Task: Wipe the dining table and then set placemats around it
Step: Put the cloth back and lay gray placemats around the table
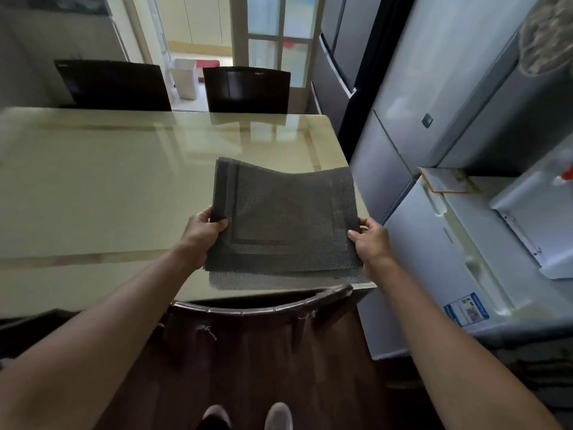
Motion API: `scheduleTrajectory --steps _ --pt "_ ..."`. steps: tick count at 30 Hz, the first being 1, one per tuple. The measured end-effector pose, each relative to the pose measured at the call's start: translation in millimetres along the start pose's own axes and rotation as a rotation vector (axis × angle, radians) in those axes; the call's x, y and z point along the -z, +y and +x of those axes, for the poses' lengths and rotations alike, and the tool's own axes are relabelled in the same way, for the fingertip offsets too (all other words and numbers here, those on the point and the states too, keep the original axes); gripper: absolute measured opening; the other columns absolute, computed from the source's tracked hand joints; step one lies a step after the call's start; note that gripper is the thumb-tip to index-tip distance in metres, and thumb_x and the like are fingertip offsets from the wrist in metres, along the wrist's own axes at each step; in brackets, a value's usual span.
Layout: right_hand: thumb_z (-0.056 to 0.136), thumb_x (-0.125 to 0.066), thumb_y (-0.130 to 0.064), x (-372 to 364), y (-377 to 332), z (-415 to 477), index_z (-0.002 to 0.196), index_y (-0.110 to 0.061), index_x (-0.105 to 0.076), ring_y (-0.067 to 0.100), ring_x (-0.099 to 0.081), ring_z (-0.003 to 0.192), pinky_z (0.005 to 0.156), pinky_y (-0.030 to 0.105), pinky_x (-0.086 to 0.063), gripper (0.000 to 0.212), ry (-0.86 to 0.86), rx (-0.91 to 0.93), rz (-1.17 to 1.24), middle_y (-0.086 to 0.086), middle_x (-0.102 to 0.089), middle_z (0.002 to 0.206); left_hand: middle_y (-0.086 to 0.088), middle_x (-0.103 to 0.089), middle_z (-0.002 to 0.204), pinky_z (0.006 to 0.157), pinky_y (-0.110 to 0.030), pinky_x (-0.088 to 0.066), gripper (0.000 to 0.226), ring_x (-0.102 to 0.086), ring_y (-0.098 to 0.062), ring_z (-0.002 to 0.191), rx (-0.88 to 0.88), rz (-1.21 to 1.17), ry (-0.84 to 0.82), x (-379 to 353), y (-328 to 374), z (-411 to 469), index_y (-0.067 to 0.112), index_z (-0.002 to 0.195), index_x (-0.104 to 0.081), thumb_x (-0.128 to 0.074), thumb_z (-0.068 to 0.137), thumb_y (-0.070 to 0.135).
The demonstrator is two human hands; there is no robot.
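A stack of dark grey woven placemats is held above the near right corner of the glossy cream dining table. My left hand grips the stack's left edge, thumb on top. My right hand pinches its right edge. The mats sag in the middle. One more grey placemat lies flat on the table under the stack, by the near edge. No cloth is in sight.
A dark wooden chair stands pushed in right in front of me. Two dark chairs stand at the far side. Grey refrigerators and white boxed appliances crowd the table's right side.
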State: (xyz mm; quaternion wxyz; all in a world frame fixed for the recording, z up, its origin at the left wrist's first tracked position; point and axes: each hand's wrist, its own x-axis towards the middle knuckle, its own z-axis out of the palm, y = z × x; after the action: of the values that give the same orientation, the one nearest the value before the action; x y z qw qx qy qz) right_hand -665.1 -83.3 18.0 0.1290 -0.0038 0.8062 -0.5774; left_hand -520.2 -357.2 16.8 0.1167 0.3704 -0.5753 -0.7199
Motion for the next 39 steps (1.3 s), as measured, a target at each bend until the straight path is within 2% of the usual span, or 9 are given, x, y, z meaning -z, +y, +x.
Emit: scheduleTrajectory --steps 7,11,16,19,24,27,29,34,39 --pt "0.088 -0.057 0.003 -47 24 46 0.104 -0.006 -0.053 0.018 -0.060 0.080 0.060 0.019 -0.047 0.019 0.006 -0.094 -0.129 0.006 -0.062 0.093 0.006 -0.065 0.087 0.050 -0.020 -0.051 0.028 -0.063 -0.010 0.071 0.112 0.035 0.048 -2 -27 61 0.025 0.107 -0.057 -0.053 0.092 0.002" --pt "0.087 -0.060 -0.001 -74 52 62 0.104 -0.004 -0.049 0.019 -0.055 0.082 0.059 0.018 -0.042 0.020 0.024 -0.162 -0.271 0.007 -0.056 0.094 -0.002 -0.067 0.095 0.059 -0.026 -0.053 0.026 -0.063 -0.015 0.074 0.175 0.086 0.070 1 -60 91 0.018 0.110 -0.060 -0.053 0.092 0.001" --pt "0.089 -0.059 -0.004 -94 86 70 0.095 -0.007 -0.047 0.016 -0.048 0.075 0.046 0.008 -0.032 0.013 -0.040 -0.200 -0.449 0.006 -0.053 0.088 -0.012 -0.069 0.104 0.086 -0.042 -0.054 0.020 -0.066 -0.027 0.089 0.214 0.267 0.147 5 -99 110 0.014 0.103 -0.064 -0.060 0.086 0.003" --pt "0.091 -0.058 -0.011 -94 95 74 0.088 -0.009 -0.046 0.020 -0.049 0.074 0.056 0.024 -0.037 0.012 -0.070 -0.182 -0.579 0.007 -0.054 0.084 -0.007 -0.071 0.102 0.086 -0.040 -0.054 0.019 -0.066 -0.025 0.091 0.188 0.466 0.221 6 -106 114 0.016 0.102 -0.065 -0.065 0.083 0.011" --pt "0.096 -0.049 -0.029 -84 97 73 0.088 -0.009 -0.054 0.028 -0.058 0.075 0.058 0.029 -0.036 0.023 -0.108 -0.027 -0.972 0.008 -0.061 0.082 -0.010 -0.066 0.113 0.086 -0.035 -0.050 0.033 -0.060 -0.029 0.104 0.115 0.789 0.286 2 -109 112 0.015 0.116 -0.064 -0.065 0.083 0.014" --pt "0.099 -0.041 -0.033 -81 94 70 0.094 -0.015 -0.058 0.026 -0.066 0.077 0.053 0.025 -0.035 0.025 -0.144 0.207 -1.313 0.004 -0.069 0.084 -0.014 -0.063 0.113 0.084 -0.034 -0.047 0.036 -0.059 -0.030 0.103 0.097 0.851 0.336 0 -107 112 0.014 0.119 -0.064 -0.063 0.084 0.010" --pt "0.099 -0.038 -0.030 -84 92 69 0.094 -0.019 -0.056 0.024 -0.068 0.077 0.052 0.024 -0.034 0.022 -0.189 0.275 -1.414 0.002 -0.070 0.084 -0.013 -0.065 0.111 0.083 -0.034 -0.047 0.033 -0.060 -0.030 0.101 0.087 0.856 0.345 0 -105 111 0.013 0.118 -0.064 -0.061 0.086 0.009" --pt "0.096 -0.042 -0.020 -93 88 63 0.093 -0.019 -0.053 0.021 -0.065 0.067 0.047 0.024 -0.034 0.011 -0.229 0.307 -1.408 0.001 -0.066 0.075 -0.016 -0.069 0.098 0.069 -0.033 -0.045 0.012 -0.064 -0.033 0.090 0.048 0.962 0.390 7 -102 110 0.010 0.099 -0.063 -0.057 0.091 0.015" --pt "0.098 -0.045 -0.023 -104 82 60 0.098 -0.012 -0.053 0.030 -0.063 0.070 0.049 0.028 -0.028 0.014 -0.191 0.315 -1.115 0.009 -0.067 0.077 -0.012 -0.069 0.089 0.061 -0.029 -0.041 0.014 -0.064 -0.030 0.079 -0.005 1.056 0.410 17 -91 111 0.014 0.095 -0.064 -0.052 0.094 0.021"
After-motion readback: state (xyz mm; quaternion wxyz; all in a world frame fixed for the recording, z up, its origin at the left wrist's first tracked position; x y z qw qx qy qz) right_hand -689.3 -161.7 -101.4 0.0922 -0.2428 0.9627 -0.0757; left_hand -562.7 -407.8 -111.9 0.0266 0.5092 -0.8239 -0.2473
